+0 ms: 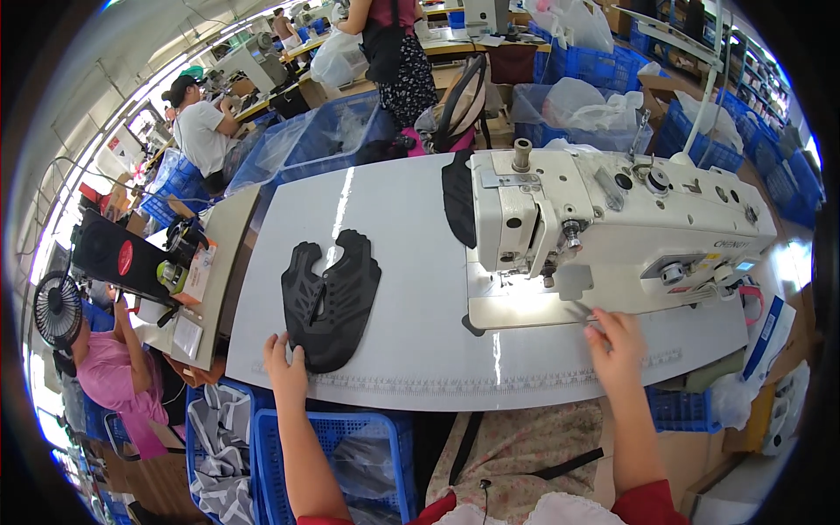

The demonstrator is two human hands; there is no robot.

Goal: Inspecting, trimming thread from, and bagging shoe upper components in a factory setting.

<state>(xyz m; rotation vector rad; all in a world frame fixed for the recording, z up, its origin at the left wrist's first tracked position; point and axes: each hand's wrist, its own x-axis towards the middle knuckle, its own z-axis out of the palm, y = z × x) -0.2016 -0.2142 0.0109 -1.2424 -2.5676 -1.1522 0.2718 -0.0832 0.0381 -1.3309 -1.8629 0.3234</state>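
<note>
On the left part of the pale worktable [411,350] lies a black moulded panel [337,337] with a notched top and cut-out slots. A narrow dark thing with a small glint [318,302] rests on its middle; its kind is unclear. My left hand [287,366] is at the panel's lower left edge, fingers stretched and apart. My right hand [615,346] is by the front edge of the white sewing machine [612,201], thumb and forefinger around a thin grey thing too small to name. Another black panel [457,199] lies partly hidden behind the machine's head.
A clear ruler strip [525,378] runs along the table's near edge. Blue baskets [404,455] stand below it, one with grey-and-white pieces [220,446]. At left, a person in pink [118,372] sits near a fan [58,308]; other people work farther back.
</note>
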